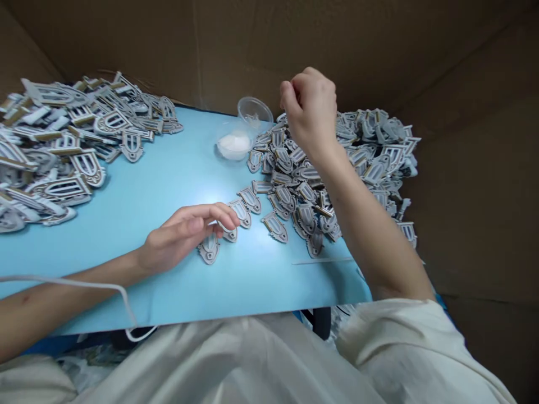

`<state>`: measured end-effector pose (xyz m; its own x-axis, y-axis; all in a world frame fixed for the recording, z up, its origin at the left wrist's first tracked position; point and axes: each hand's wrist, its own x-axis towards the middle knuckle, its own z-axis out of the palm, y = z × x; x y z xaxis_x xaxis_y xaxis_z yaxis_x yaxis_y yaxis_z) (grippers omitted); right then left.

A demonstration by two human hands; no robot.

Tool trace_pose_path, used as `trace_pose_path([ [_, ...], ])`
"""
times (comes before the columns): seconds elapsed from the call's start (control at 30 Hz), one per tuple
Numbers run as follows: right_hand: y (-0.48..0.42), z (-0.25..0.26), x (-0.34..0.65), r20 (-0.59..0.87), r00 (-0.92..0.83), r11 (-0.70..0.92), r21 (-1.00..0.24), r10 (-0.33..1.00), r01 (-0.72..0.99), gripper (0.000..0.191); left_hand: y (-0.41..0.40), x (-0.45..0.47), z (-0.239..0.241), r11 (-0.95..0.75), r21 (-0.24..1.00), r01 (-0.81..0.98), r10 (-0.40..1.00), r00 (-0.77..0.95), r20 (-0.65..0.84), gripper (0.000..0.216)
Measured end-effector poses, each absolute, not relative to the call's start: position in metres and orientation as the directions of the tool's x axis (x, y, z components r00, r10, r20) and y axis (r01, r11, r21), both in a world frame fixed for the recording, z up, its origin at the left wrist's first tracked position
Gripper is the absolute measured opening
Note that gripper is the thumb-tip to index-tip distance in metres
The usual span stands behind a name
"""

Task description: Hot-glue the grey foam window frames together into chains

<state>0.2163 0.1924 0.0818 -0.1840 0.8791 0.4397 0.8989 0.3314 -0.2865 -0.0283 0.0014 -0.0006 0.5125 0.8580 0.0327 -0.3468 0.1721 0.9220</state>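
Note:
My left hand (185,233) rests on the blue table (160,191), fingers curled over a small grey shield-shaped piece (225,229). Another grey piece (209,247) lies just below those fingers. My right hand (309,109) is raised above the right-hand pile of grey shield pieces (337,168), fingers pinched together; whatever they hold is too small to make out. A short row of single pieces (256,207) lies between the two hands.
A larger heap of bigger grey shield pieces (63,140) covers the table's left end. A clear plastic cup (254,112) and a lid with white stuff (234,145) stand at the back. Cardboard walls (463,168) surround the table. A white cable (105,292) crosses my left forearm.

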Motion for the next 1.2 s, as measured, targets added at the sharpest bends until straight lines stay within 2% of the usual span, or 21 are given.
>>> trace_pose_path([
  [0.1, 0.238, 0.075, 0.199, 0.330, -0.170, 0.248, -0.211, 0.929, 0.945, 0.038, 0.003, -0.046, -0.004, -0.172, 0.970, -0.171, 0.901, 0.371, 0.225, 0.038],
  [0.2, 0.266, 0.064, 0.189, 0.179, -0.225, 0.258, -0.189, 0.958, 0.947, 0.026, 0.004, -0.062, -0.007, -0.300, 0.954, -0.023, 0.914, 0.279, 0.294, 0.028],
  [0.27, 0.278, 0.058, 0.189, 0.089, -0.245, 0.258, -0.192, 0.965, 0.947, 0.026, 0.004, -0.066, -0.007, -0.310, 0.951, 0.016, 0.922, 0.248, 0.296, 0.025],
  [0.33, 0.284, 0.056, 0.191, 0.069, -0.243, 0.252, -0.194, 0.968, 0.948, 0.026, 0.005, -0.067, -0.006, -0.318, 0.947, 0.036, 0.925, 0.231, 0.302, 0.025],
  [0.43, 0.280, 0.059, 0.195, 0.169, -0.228, 0.261, -0.209, 0.959, 0.942, 0.028, 0.006, -0.065, -0.005, -0.327, 0.938, 0.112, 0.928, 0.225, 0.297, 0.024],
  [0.53, 0.260, 0.065, 0.201, 0.359, -0.252, 0.361, -0.280, 0.899, 0.890, 0.050, 0.007, -0.064, -0.007, -0.330, 0.904, 0.271, 0.931, 0.252, 0.265, 0.019],
  [0.57, 0.249, 0.068, 0.203, 0.413, -0.260, 0.400, -0.302, 0.873, 0.865, 0.045, 0.007, -0.063, -0.008, -0.336, 0.878, 0.340, 0.930, 0.264, 0.254, 0.018],
  [0.63, 0.218, 0.070, 0.207, 0.427, -0.296, 0.449, -0.320, 0.854, 0.835, 0.016, 0.007, -0.064, -0.010, -0.353, 0.810, 0.468, 0.925, 0.303, 0.229, 0.024],
  [0.67, 0.200, 0.069, 0.209, 0.417, -0.340, 0.488, -0.327, 0.843, 0.809, 0.008, 0.006, -0.064, -0.011, -0.359, 0.774, 0.522, 0.921, 0.332, 0.203, 0.031],
  [0.77, 0.134, 0.061, 0.210, 0.395, -0.528, 0.655, -0.355, 0.752, 0.667, 0.015, 0.001, -0.064, -0.014, -0.360, 0.677, 0.642, 0.893, 0.447, 0.051, 0.062],
  [0.83, 0.093, 0.050, 0.209, 0.337, -0.605, 0.692, -0.378, 0.722, 0.615, 0.016, -0.006, -0.063, -0.016, -0.368, 0.609, 0.703, 0.874, 0.484, -0.031, 0.083],
  [0.9, 0.063, 0.039, 0.208, 0.260, -0.659, 0.703, -0.374, 0.706, 0.605, 0.014, -0.013, -0.062, -0.020, -0.386, 0.542, 0.747, 0.872, 0.487, -0.051, 0.094],
  [1.03, 0.037, 0.020, 0.207, 0.131, -0.647, 0.633, -0.420, 0.751, 0.650, 0.012, -0.025, -0.059, -0.028, -0.414, 0.474, 0.777, 0.889, 0.458, 0.026, 0.083],
  [1.2, 0.032, 0.010, 0.203, -0.014, -0.625, 0.506, -0.572, 0.781, 0.646, 0.013, -0.027, -0.055, -0.020, -0.380, 0.558, 0.737, 0.908, 0.411, 0.076, 0.054],
])
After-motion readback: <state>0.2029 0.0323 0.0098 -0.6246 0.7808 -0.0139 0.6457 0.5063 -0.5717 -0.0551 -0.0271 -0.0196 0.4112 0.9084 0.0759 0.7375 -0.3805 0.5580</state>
